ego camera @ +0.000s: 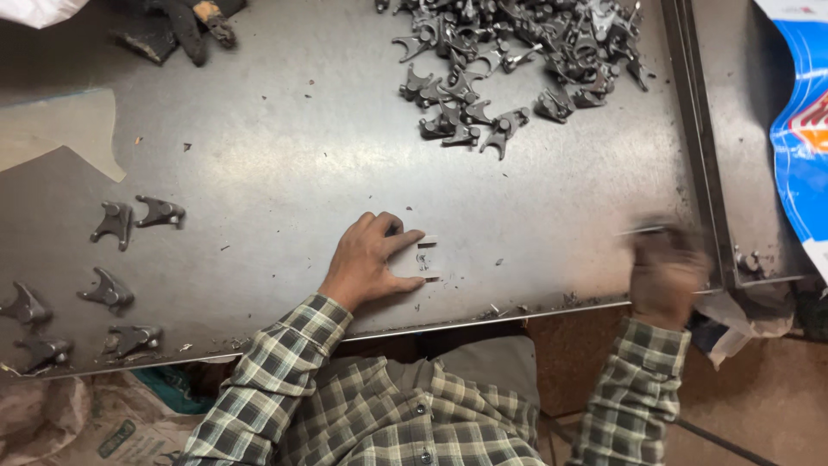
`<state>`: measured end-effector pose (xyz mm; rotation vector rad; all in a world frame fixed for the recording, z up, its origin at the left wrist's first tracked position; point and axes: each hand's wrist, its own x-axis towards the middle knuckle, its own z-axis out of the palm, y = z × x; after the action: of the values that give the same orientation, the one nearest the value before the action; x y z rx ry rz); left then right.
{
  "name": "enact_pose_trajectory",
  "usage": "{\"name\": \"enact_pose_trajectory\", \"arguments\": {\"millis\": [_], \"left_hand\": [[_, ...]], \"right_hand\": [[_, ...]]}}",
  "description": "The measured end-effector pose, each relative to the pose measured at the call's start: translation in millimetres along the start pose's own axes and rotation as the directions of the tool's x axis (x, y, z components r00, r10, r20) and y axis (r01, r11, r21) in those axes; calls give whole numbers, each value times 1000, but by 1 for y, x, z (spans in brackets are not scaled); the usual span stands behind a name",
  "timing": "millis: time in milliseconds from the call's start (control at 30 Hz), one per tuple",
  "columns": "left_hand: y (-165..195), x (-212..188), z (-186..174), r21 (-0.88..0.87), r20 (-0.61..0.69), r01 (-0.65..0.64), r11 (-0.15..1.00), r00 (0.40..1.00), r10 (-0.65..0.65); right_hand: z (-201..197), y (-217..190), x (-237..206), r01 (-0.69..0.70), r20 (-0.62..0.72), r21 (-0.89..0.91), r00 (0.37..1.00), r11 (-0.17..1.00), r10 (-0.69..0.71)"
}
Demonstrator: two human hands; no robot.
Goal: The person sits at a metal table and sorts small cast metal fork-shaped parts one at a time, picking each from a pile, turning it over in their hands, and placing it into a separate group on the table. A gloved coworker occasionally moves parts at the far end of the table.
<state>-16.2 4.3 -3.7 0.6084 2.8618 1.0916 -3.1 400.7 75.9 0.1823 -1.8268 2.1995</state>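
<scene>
My left hand rests on the grey metal table, fingers pressed on a small pale slotted gauge block with a dark forked metal part in its slot. My right hand is blurred near the table's right front edge and is closed around a thin rod-like tool. A heap of dark forked metal castings lies at the far right of the table. Several of the same castings lie apart in rows at the left.
A raised metal rail bounds the table on the right, with a blue and white bag beyond it. A dark glove lies at the far left. Sacks sit on the floor below the table's front edge.
</scene>
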Motion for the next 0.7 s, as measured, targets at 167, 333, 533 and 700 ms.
{"name": "enact_pose_trajectory", "arguments": {"millis": [167, 333, 533, 700], "left_hand": [[0, -1, 0, -10, 0, -4, 1000, 1000, 4], [1, -1, 0, 11, 23, 16, 1000, 1000, -16], [-1, 0, 0, 11, 16, -6, 1000, 1000, 6], [-3, -3, 5, -11, 4, -21, 1000, 1000, 21]], "right_hand": [[28, 52, 23, -44, -140, -164, 990, 986, 21], [117, 111, 70, 347, 356, -838, 933, 421, -61], [149, 121, 84, 251, 275, -902, 961, 350, 19], [114, 101, 29, 197, 360, -737, 924, 647, 130]]}}
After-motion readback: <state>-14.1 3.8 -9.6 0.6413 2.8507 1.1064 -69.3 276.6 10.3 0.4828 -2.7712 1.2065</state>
